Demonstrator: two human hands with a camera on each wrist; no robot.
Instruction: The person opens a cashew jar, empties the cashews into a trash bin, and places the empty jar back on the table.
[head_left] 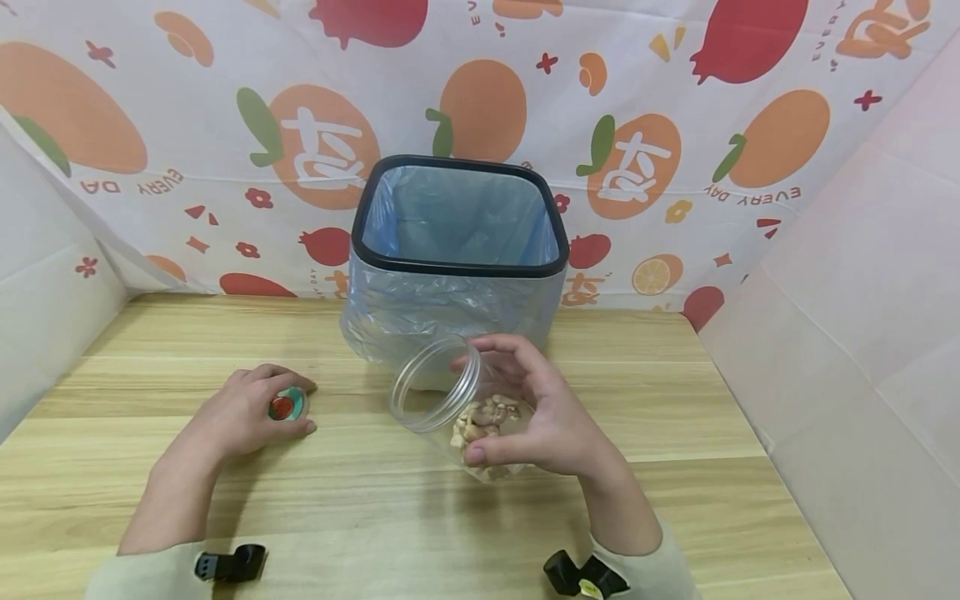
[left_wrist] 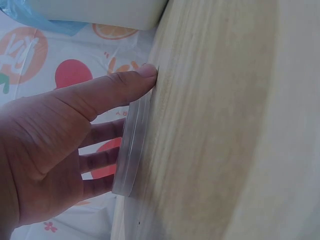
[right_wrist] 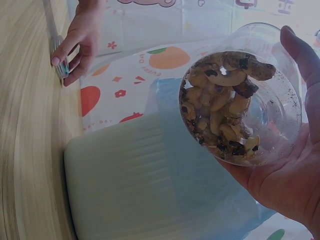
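My right hand grips a clear plastic jar from its right side, thumb in front and fingers behind. The jar has no lid on and is tilted, its wide mouth facing left and toward the bin. Cashews and other nuts with dark flakes lie inside, gathered near the bottom. On the left, my left hand holds a round clear lid by its edge, low at the tabletop. A teal and red sticker shows on the lid between thumb and fingers.
Behind the jar stands a pale bin with a black rim and a blue plastic liner. Fruit-printed cloth hangs at the back of the wooden table. Pale walls flank both sides.
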